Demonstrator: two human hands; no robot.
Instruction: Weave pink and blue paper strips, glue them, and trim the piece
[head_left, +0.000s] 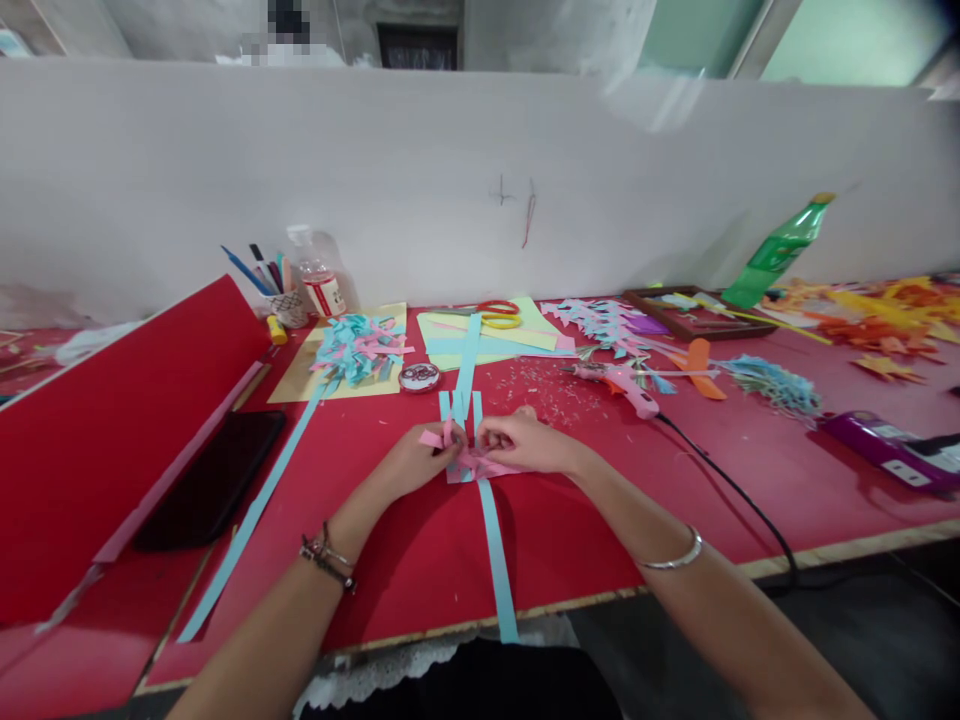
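At the middle of the red table, pink paper strips [480,465] lie across light blue paper strips [495,560], one of which hangs over the front edge. My left hand [426,455] is closed on a pink strip, whose looped end stands up by the fingertips. From the other side my right hand [529,440] pinches the same pink paper, fingers curled. Where the strips cross is partly hidden by the fingers. Another blue strip [468,360] runs away from the hands towards scissors [500,314] with red and yellow handles.
Left are a dark phone [217,480], a red board [127,430] and a pile of blue and pink paper curls [356,348]. A round tin [419,377] sits just beyond my hands. Right lie a pink glue gun [619,385] with its cord and a green bottle [780,250].
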